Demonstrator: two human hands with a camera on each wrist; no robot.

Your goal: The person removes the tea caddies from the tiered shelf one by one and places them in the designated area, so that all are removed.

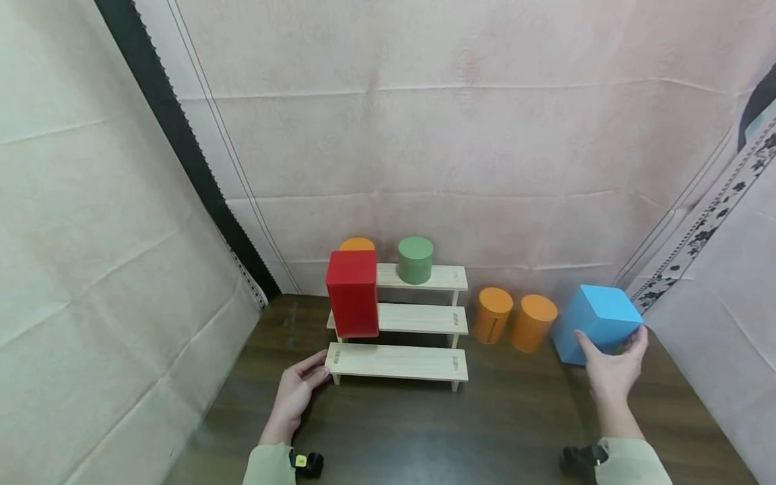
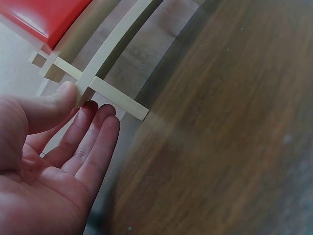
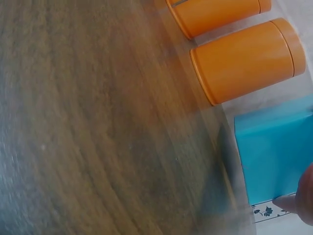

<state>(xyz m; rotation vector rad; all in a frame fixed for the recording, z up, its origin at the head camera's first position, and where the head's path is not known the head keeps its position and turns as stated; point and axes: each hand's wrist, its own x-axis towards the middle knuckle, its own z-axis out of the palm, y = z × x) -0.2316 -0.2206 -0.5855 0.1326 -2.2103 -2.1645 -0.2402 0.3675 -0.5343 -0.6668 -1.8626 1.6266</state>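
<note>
A three-tier pale wooden shelf [image 1: 397,362] stands on the dark table. My left hand [image 1: 298,391] is at the left end of its lowest tier. In the left wrist view the thumb [image 2: 61,100] lies against the board's end, with the fingertips curled just beneath it. Far to the right, my right hand [image 1: 613,370] holds a blue box [image 1: 600,320] between thumb and fingers. Whether the box rests on the table cannot be told. A tall red box [image 1: 353,296] stands on the shelf's left side, and a green cylinder [image 1: 415,261] on its top tier.
Two orange canisters [image 1: 493,315] [image 3: 249,61] stand between the shelf and the blue box. Behind the red box, the top of another orange canister [image 1: 358,244] shows. Pale cloth walls [image 1: 473,148] enclose the wood-grain table [image 1: 424,438] at the back and both sides.
</note>
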